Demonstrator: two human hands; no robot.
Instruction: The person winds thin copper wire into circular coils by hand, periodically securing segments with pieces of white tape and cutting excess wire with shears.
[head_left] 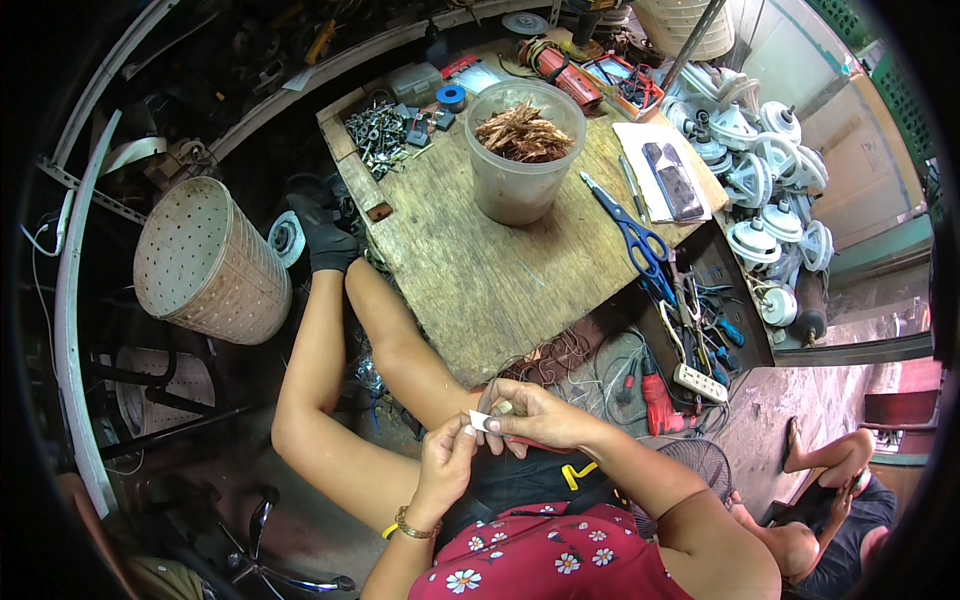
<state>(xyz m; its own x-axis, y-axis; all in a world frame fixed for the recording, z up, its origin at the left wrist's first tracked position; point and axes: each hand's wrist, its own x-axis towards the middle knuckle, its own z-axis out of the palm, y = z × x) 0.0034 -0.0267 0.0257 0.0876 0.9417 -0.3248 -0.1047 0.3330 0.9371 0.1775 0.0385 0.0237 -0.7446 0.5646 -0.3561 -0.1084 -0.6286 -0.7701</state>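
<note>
Over my lap, both hands meet at a small white piece [479, 420]. My left hand [447, 462] is closed, its thumb and fingertips pinching the white piece's left edge. My right hand [545, 418] is also closed, with its thumb on the piece's right side. Something thin and dark, with a bit of red near the palm, shows among the right fingers; its kind cannot be made out. Beyond my hands stands a wooden table [470, 300]. On it is a clear plastic bucket [512, 195] holding a heap of copper-coloured strands [525, 132].
Blue-handled scissors [630, 232] and a phone [672, 180] lie at the table's right. Screws [380, 138] are piled at its far left. Pliers and screwdrivers fill a tray [735, 285]. A red power tool [655, 400] lies below. A perforated basket [215, 265] stands left. Another person [840, 520] is at lower right.
</note>
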